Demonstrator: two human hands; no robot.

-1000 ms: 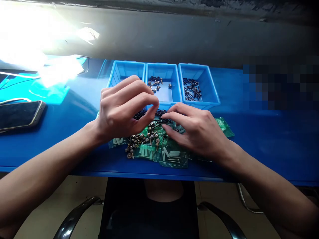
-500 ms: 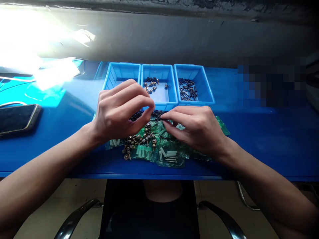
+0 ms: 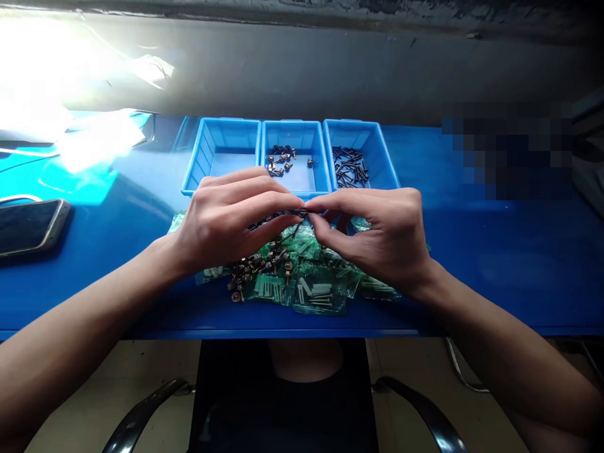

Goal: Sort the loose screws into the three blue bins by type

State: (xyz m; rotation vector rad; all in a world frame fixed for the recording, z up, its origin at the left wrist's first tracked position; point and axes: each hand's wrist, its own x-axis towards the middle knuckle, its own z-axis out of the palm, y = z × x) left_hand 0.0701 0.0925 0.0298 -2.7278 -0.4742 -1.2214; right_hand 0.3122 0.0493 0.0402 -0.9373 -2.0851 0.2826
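My left hand (image 3: pixel 240 217) and my right hand (image 3: pixel 372 229) meet fingertip to fingertip above the heap. Thin black screws (image 3: pixel 304 212) are pinched between them, partly hidden by the fingers; how many I cannot tell. Beneath lie loose hex-head bolts with washers (image 3: pixel 255 267), mostly left of centre, and more dark screws, half covered by my left hand. Small green-tinted plastic bags (image 3: pixel 321 305) with white wall plugs and screws inside spread under and around the hardware.
Three blue bins stand in a row behind the hands: the left bin (image 3: pixel 236 135) shows a bare floor, the middle bin (image 3: pixel 295 129) holds several bolts, the right bin (image 3: pixel 353 129) black screws. A phone (image 3: pixel 33 226) lies far left. The table's front edge (image 3: pixel 302 333) is nearest me.
My left hand has moved right and closed its fingertips on the screws at my right fingertips. My right hand has risen slightly with the screws. The view has shifted a little.
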